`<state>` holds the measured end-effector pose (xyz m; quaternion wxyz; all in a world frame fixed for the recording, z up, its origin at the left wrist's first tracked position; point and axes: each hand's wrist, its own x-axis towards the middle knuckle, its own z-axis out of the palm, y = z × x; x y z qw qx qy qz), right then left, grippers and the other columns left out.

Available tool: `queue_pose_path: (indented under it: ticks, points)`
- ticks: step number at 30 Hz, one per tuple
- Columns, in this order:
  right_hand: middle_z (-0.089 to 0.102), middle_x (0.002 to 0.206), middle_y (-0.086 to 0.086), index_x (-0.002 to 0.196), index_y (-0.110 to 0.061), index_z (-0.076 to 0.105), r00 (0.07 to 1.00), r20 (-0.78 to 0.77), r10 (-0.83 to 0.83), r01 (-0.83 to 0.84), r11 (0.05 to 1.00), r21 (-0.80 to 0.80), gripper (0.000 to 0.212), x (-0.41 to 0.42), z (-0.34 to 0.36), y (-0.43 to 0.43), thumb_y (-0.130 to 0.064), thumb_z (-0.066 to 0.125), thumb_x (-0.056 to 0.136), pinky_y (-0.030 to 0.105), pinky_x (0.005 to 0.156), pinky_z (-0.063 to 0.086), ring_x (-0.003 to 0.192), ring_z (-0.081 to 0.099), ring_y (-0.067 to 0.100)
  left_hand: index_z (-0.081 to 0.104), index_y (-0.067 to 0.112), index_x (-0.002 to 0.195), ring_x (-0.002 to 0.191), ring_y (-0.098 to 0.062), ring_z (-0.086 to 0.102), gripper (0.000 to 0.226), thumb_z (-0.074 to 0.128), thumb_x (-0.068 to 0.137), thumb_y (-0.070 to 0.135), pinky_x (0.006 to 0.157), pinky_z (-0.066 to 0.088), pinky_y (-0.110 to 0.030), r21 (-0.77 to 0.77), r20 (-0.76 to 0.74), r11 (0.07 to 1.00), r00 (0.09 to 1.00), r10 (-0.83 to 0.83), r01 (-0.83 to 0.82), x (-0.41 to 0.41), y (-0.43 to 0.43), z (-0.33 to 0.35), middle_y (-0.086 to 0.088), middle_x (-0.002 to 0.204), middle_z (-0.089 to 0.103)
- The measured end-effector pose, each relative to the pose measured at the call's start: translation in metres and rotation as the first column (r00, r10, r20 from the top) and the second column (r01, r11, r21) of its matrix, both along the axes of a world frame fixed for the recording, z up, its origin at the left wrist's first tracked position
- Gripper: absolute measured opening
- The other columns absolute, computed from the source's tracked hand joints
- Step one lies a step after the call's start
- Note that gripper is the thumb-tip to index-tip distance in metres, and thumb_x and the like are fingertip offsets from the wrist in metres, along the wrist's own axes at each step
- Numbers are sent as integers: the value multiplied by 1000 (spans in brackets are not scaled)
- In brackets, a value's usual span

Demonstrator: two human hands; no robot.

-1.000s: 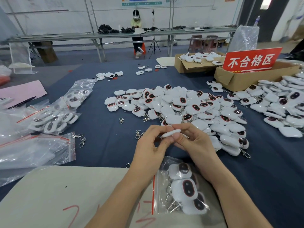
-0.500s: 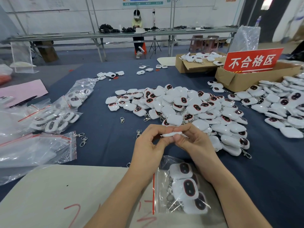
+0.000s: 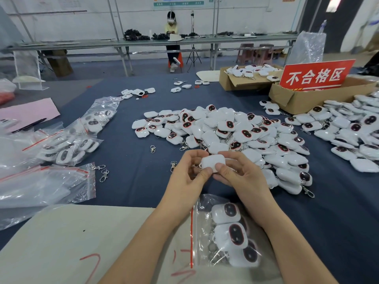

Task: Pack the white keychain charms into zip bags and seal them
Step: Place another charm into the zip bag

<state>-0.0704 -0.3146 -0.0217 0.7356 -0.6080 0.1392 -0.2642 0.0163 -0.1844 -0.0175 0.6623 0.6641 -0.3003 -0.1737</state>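
Pinching one white charm (image 3: pixel 212 161) with both hands over the blue table (image 3: pixel 127 187) — left hand (image 3: pixel 187 178) curled on its left edge, right hand (image 3: pixel 242 177) on the right edge, thumbs on the near side. Plain back up, dark face hidden. Reads as a check or reorient before bagging. Held above the cloth, just in front of the pile, probably to avoid snagging. Small metal glint by the left fingers, likely the clasp; too small to confirm.

Zip bag (image 3: pixel 202 210) lying flat right under the wrists, partly on the beige sheet (image 3: pixel 82 242), red-striped mouth facing left. Several charms already inside, faces up. Parked close, presumably for a short drop. Cannot tell whether the strip is pressed shut.

Loose pile of charms (image 3: pixel 225 128) just beyond the hands, within easy reach as feed stock. Filled bags (image 3: pixel 67 144) and empty bags (image 3: pixel 41 187) off to the left, out of the working spot. Loose clasps (image 3: pixel 103 174) beside them. Cardboard box (image 3: pixel 303 101) with red sign (image 3: pixel 316 75) at far right.

Probable next step — slide the held charm through the bag mouth, then zip.
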Motion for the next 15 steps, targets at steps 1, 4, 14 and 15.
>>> queue_pose_path:
  ticks: [1, 4, 14, 15]
  points:
    - [77, 101, 6, 110, -15, 69, 1000, -2, -8, 8, 1000, -3, 22, 0, 0, 0, -9, 72, 89, 23, 78, 59, 99, 73, 21, 65, 38, 111, 84, -4, 62, 27, 67, 97, 14, 80, 53, -20, -3, 6, 1000, 1000, 10, -10, -1, 0, 1, 16, 98, 70]
    - [78, 96, 5, 103, -18, 74, 1000, -20, -24, 22, 997, -73, 21, -1, 0, -1, -16, 79, 83, 25, 78, 60, 91, 74, 18, 70, 34, 110, 87, -3, 66, 22, 68, 97, 17, 82, 55, -20, -5, 50, 998, 997, 55, -55, -2, 1, 3, 15, 101, 73]
    - [78, 92, 2, 94, -17, 78, 997, 5, -78, 78, 989, -127, 27, -2, -3, -6, -23, 82, 68, 19, 77, 57, 86, 73, 13, 73, 33, 97, 87, -6, 65, 25, 72, 92, 9, 78, 49, -13, -27, 108, 988, 982, 156, -154, -9, 2, 4, 6, 98, 73]
    - [79, 92, 2, 94, -16, 78, 997, 7, -72, 73, 990, -122, 27, -3, -3, -5, -23, 82, 68, 19, 78, 57, 87, 73, 13, 73, 33, 97, 86, -7, 65, 25, 72, 92, 9, 78, 49, -13, -27, 113, 988, 981, 157, -155, -8, 2, 4, 5, 98, 73]
